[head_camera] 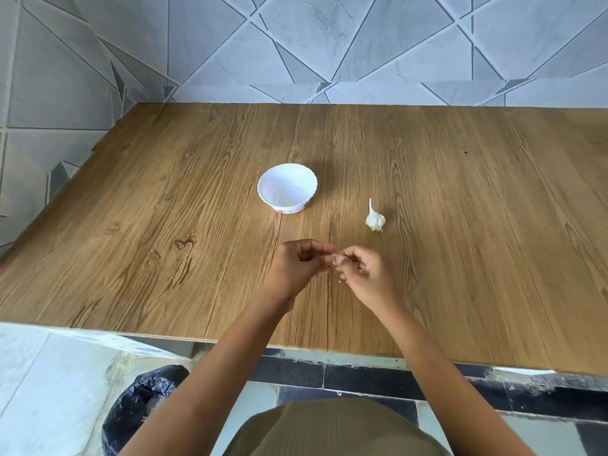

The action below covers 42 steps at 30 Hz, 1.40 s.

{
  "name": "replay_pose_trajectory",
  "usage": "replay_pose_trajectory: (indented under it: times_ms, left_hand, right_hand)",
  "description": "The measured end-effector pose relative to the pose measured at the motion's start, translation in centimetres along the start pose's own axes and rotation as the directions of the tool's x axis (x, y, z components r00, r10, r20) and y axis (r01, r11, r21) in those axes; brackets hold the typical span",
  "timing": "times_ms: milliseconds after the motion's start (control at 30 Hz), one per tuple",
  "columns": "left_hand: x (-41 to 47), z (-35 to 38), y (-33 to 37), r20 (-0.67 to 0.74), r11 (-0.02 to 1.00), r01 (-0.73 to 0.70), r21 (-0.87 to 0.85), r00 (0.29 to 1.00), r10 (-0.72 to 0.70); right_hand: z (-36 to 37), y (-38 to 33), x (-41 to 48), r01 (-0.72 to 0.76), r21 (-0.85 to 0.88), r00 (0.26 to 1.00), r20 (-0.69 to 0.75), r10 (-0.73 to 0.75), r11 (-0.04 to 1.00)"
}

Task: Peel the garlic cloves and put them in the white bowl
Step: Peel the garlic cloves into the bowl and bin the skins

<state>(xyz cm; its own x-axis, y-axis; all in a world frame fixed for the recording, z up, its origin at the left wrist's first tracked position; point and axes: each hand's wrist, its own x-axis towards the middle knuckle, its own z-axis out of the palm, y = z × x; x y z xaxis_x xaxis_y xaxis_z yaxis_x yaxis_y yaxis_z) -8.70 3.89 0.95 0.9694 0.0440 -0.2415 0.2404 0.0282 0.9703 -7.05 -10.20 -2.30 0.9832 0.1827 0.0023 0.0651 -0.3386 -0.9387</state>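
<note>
Wood-grain table (164, 225), tiled wall (329, 44) behind. Noted at 5 o'clock of white bowl (283, 187) — garlic clove (336, 259), pinched between curled fingertips of left hand (292, 266) and right hand (368, 274). Garlic bulb (375, 219) at 4 o'clock, lying free. Advised: hold steady with left, strip skin with right — avoid bruising.

The white bowl (285, 181) stands upright, its rim scalloped, with a pink band at its foot and a small yellow bit inside. Right of the bowl and slightly nearer lies a whole white bulb (374, 219), stalk pointing away. Nearer than the bowl, a pale clove (336, 259) is pinched between the left hand (296, 264) and right hand (368, 274).
</note>
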Motion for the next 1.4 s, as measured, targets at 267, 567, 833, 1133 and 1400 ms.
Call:
replay_pose_trajectory:
  times_ms: [267, 567, 833, 1133, 1400]
  left_hand:
    - [-0.6, 0.1, -0.1, 0.011, 0.999, 0.032, -0.024, 0.999, -0.032]
    - [-1.0, -0.2, 0.0, 0.045, 0.966, 0.173, -0.191, 0.985, -0.167]
    - [-1.3, -0.2, -0.7, 0.013, 0.966, 0.169, -0.197, 0.985, -0.17]
    - [-1.6, -0.4, -0.2, -0.046, 0.953, -0.112, 0.28, 0.99, 0.13]
    - [-1.7, 0.0, -0.4, -0.041, 0.949, -0.176, 0.26, 0.98, 0.193]
  right_hand:
    - [-0.3, -0.3, -0.4, -0.054, 0.021, 0.998, 0.019, 0.054, 0.998]
    - [0.3, -0.8, -1.3, -0.216, 0.271, 0.976, 0.051, 0.21, 0.938]
    - [0.9, -0.1, -1.9, -0.055, -0.019, 0.997, -0.053, 0.054, 0.998]
    - [-0.2, -1.0, -1.9, -0.183, 0.406, 0.983, 0.074, 0.167, 0.895]
    - [-1.3, -1.2, -1.4, -0.214, 0.398, 0.976, 0.115, 0.183, 0.892]
